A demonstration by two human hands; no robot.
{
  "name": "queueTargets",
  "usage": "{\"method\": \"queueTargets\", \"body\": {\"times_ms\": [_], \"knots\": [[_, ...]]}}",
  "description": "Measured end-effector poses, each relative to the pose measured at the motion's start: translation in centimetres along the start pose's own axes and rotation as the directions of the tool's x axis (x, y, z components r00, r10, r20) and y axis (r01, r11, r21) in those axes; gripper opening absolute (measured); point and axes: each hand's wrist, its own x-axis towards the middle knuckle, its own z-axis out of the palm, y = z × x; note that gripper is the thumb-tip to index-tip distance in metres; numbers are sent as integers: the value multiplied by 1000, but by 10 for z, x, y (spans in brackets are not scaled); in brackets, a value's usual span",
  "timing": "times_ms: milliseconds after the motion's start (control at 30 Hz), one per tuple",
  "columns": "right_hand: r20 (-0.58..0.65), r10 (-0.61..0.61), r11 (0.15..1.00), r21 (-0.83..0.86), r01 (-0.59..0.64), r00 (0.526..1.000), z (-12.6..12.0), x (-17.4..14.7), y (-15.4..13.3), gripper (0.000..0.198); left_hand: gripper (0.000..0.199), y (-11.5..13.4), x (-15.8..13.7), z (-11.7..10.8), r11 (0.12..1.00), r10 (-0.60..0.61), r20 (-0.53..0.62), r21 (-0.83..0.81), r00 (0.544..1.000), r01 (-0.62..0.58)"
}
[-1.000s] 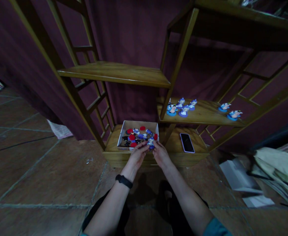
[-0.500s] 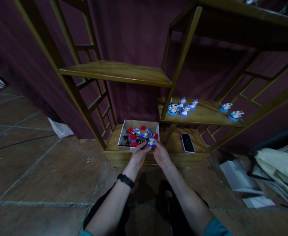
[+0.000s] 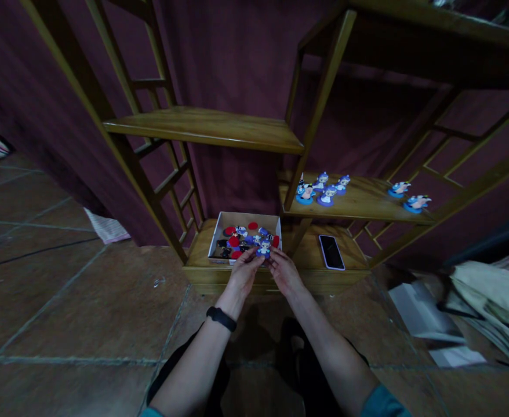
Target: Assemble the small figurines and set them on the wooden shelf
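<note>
A small purple-and-white figurine (image 3: 263, 249) on a purple base is held up at the front edge of a shallow cardboard box. My left hand (image 3: 244, 272) pinches it from the left, thumb at the base. From the other side, the bent fingertips of my right hand (image 3: 284, 271) meet the figurine's right edge; their exact contact is hard to make out. Inside the box (image 3: 214, 237) lie several loose figurines in purple, white and black, along with red discs (image 3: 253, 226).
Purple figurines (image 3: 327, 196) and blue-based ones (image 3: 418, 203) stand on the right shelf (image 3: 363, 202) of a wooden display rack. A phone (image 3: 331, 252) lies on the lower board. The middle shelf (image 3: 206, 127) juts out above the box. Bags (image 3: 489, 301) sit on the floor at right.
The figurine has shifted slightly left and up, and my left hand stays on it. My right fingers have changed their hold, drawing a little away from its front.
</note>
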Motion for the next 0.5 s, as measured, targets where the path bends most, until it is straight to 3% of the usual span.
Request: {"method": "queueTargets", "body": {"times_ms": [500], "knots": [[28, -52, 999, 10, 52, 998, -4, 4, -3, 20, 34, 8, -3, 4, 998, -47, 12, -38, 999, 47]]}}
